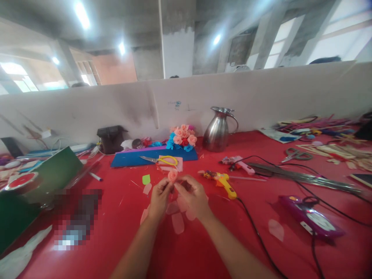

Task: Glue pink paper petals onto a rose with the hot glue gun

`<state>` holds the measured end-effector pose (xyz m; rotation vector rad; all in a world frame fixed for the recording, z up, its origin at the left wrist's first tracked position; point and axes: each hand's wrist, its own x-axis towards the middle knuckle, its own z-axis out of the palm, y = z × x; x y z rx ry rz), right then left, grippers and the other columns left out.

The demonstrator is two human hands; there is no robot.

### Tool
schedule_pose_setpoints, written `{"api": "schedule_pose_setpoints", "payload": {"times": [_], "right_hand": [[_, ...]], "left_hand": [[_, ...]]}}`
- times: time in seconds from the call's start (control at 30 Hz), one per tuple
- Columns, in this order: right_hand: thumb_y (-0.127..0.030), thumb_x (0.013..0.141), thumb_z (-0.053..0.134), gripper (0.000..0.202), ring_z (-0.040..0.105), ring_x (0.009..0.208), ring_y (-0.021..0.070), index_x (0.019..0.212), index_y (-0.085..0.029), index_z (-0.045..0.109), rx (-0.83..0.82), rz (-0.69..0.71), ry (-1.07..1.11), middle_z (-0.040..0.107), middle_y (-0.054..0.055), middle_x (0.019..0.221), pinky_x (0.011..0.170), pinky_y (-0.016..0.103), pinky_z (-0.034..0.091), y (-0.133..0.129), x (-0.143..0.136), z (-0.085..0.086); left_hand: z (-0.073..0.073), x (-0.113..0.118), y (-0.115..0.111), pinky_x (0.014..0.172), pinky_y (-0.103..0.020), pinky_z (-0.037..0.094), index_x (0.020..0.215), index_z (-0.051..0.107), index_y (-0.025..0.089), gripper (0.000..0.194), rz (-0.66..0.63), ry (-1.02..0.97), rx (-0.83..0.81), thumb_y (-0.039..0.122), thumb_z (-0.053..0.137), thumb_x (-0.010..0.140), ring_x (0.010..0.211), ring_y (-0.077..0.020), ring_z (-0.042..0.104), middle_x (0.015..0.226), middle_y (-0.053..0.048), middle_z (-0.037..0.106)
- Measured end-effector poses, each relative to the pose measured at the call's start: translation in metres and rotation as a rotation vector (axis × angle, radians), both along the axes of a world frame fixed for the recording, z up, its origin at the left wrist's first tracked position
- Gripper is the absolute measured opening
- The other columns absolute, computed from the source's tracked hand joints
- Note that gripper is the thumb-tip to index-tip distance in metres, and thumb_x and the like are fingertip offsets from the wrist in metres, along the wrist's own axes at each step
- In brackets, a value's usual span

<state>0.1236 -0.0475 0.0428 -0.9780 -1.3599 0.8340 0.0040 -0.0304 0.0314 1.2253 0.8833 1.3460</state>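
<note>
There are two hands (pixel 160 195) (pixel 195 197), two glue guns (pixel 223 182) (pixel 243 165), two scissors (pixel 158 159) (pixel 294 155) and one jug (pixel 216 132).

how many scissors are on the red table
2: yellow-handled metal scissors lying across the flat blue board, and grey-handled metal scissors toward the right side. Others may be hidden.

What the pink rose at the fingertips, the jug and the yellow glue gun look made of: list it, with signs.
Pink rose: perhaps paper, fabric or thin foam, matte; thin petals curl in layers.
Jug: apparently metal, likely steel, with a satin shine; grey with bright streaked reflections.
Yellow glue gun: probably hard plastic, smooth; evenly coloured, moulded-looking handle.
</note>
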Motion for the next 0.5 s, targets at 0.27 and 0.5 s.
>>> {"api": "schedule_pose_setpoints", "payload": {"times": [0.27, 0.5], "right_hand": [[-0.03, 0.079, 0.058, 0.013, 0.059, 0.069, 0.0144, 0.086, -0.021, 0.062, 0.003, -0.035, -0.035, 0.063, 0.003, 0.083, 0.061, 0.025, 0.046, -0.0001, -0.0005, 0.0], [-0.03, 0.078, 0.058, 0.012, 0.058, 0.068, 0.014, 0.085, -0.021, 0.062, 0.016, -0.059, -0.078, 0.062, 0.002, 0.082, 0.06, 0.025, 0.046, -0.0014, -0.0005, 0.0026]], "left_hand": [[-0.0008, 0.0016, -0.0011, 0.062, -0.022, 0.036, 0.076, 0.066, 0.018, 0.015, -0.013, -0.033, 0.006, 0.032, 0.063, 0.072, 0.061, -0.0111, 0.043, 0.062, 0.001, 0.051], [0.0019, 0.0037, -0.003, 0.061, -0.022, 0.037, 0.084, 0.068, 0.017, 0.021, -0.043, -0.082, -0.039, 0.033, 0.064, 0.07, 0.064, -0.0114, 0.046, 0.074, -0.002, 0.06]]}}
